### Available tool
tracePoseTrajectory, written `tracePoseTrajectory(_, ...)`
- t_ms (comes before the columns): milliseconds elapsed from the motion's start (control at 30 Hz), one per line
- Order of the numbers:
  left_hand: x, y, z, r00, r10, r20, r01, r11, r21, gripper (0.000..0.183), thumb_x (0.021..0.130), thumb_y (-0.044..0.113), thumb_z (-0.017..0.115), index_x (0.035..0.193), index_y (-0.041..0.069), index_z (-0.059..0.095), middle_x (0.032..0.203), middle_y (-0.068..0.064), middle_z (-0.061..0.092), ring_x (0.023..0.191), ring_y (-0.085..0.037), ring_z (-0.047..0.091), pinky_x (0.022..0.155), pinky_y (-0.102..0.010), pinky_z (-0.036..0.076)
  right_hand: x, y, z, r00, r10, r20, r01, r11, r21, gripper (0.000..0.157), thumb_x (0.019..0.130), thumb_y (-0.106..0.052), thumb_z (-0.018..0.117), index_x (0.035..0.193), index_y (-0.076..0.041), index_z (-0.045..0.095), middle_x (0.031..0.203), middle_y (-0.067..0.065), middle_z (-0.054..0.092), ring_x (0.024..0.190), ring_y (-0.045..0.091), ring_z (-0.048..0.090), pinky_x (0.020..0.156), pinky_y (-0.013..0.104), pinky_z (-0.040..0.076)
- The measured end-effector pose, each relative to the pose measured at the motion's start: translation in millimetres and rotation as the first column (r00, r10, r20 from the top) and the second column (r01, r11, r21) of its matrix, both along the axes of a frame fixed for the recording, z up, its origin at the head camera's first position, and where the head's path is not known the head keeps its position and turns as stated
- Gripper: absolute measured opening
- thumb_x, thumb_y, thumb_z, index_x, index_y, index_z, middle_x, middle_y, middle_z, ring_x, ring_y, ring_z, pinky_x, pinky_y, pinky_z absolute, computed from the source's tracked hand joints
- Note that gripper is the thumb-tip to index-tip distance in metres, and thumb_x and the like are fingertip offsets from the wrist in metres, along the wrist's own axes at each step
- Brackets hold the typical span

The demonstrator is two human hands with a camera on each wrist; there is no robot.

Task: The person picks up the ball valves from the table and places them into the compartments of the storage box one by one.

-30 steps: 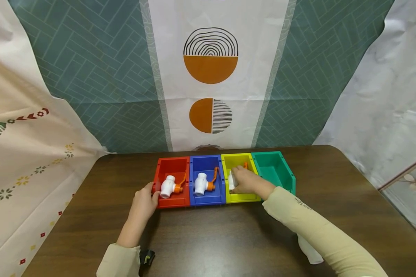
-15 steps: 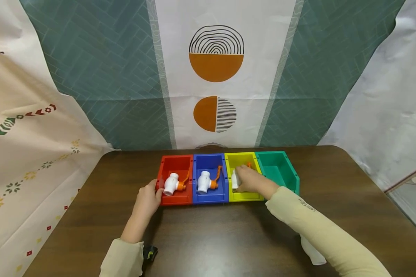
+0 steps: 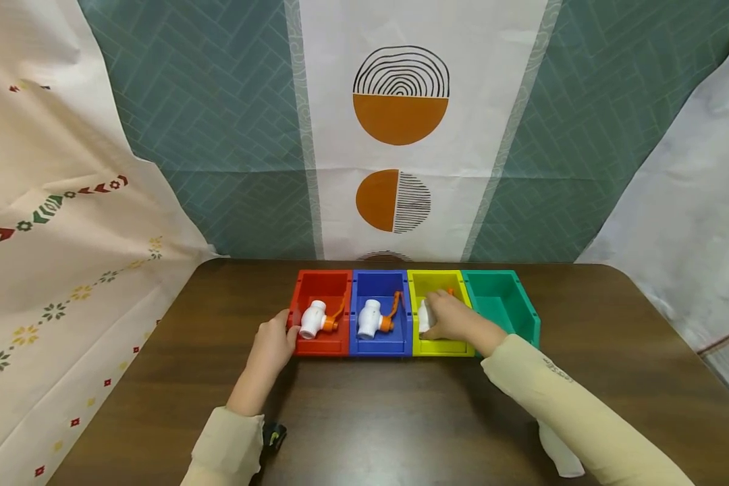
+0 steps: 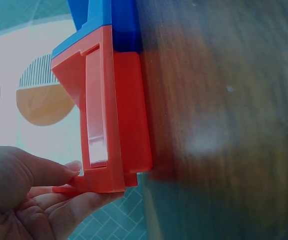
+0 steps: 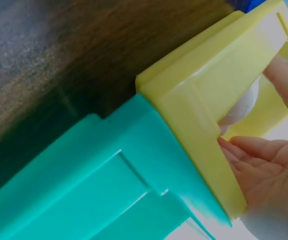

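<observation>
My left hand pinches the outer left wall of the red bin, thumb inside and fingers outside in the left wrist view. A white ball valve with an orange handle lies in that bin. Another white ball valve with an orange handle lies in the blue bin. My right hand reaches into the yellow bin. Its thumb and fingers close round a white valve, mostly hidden by the hand; an orange bit shows behind.
A green bin adjoins the yellow one at the right end of the row. The bins stand near the back of the brown table, before a patterned cloth. A white piece shows below the right forearm.
The head view has turned slightly left, so the scene sits further right. Both hands keep their places on the red bin and in the yellow bin.
</observation>
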State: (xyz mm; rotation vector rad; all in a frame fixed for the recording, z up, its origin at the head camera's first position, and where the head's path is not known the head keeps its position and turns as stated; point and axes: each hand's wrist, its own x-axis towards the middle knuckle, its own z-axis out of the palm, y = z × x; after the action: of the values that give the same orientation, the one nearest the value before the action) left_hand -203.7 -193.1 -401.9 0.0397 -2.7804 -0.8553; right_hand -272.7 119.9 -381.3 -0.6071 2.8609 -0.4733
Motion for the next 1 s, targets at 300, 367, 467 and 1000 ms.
tracePoseTrajectory(300, -4.8, 6, -1.0, 1.0, -0.02, -0.013, 0.02, 1.0, -0.004, 0.034, 0.085, 0.005, 0.06, 0.114, -0.011, 0.054, 0.1, -0.028, 0.064, 0.081, -0.037, 0.063, 0.077, -0.051, 0.052, 10.7, 18, 15.8, 0.999, -0.033, -0.019, 0.032, 0.999, -0.033, 0.085, 0.069, -0.029, 0.079, 0.133, 0.008, 0.037, 0.133, 0.026, 0.043, 0.117, 0.038, 0.046, 0.099, 0.05, 0.041)
tracePoseTrajectory(367, -4.8, 6, -1.3, 1.0, -0.024, -0.02, 0.024, 1.0, -0.002, 0.033, 0.084, 0.004, 0.06, 0.113, -0.011, 0.055, 0.099, -0.028, 0.064, 0.081, -0.037, 0.063, 0.077, -0.051, 0.052, 12.8, 21, 20.1, 0.999, -0.047, -0.019, 0.046, 0.998, -0.045, 0.086, 0.07, -0.028, 0.079, 0.136, 0.006, 0.036, 0.136, 0.026, 0.041, 0.122, 0.039, 0.042, 0.101, 0.052, 0.038)
tracePoseTrajectory(467, -3.9, 5, -0.8, 0.999, -0.027, -0.03, 0.027, 1.0, -0.002, 0.032, 0.084, 0.003, 0.059, 0.112, -0.011, 0.055, 0.098, -0.028, 0.064, 0.08, -0.037, 0.063, 0.077, -0.051, 0.052, 15.8, 25, 25.3, 0.998, -0.053, -0.04, 0.051, 0.997, -0.065, 0.085, 0.071, -0.029, 0.078, 0.137, 0.004, 0.035, 0.138, 0.024, 0.04, 0.124, 0.04, 0.04, 0.101, 0.053, 0.038)
tracePoseTrajectory(1000, 0.2, 0, -0.1, 0.999, -0.008, -0.031, 0.008, 1.0, -0.012, 0.033, 0.084, 0.004, 0.059, 0.113, -0.012, 0.054, 0.099, -0.03, 0.063, 0.08, -0.039, 0.063, 0.076, -0.053, 0.052, 31.9, 43, 36.4, 0.979, 0.013, -0.203, -0.021, 0.999, -0.036, 0.102, 0.062, -0.041, 0.081, 0.141, 0.0, 0.03, 0.148, 0.02, 0.027, 0.137, 0.04, 0.021, 0.106, 0.059, 0.025)
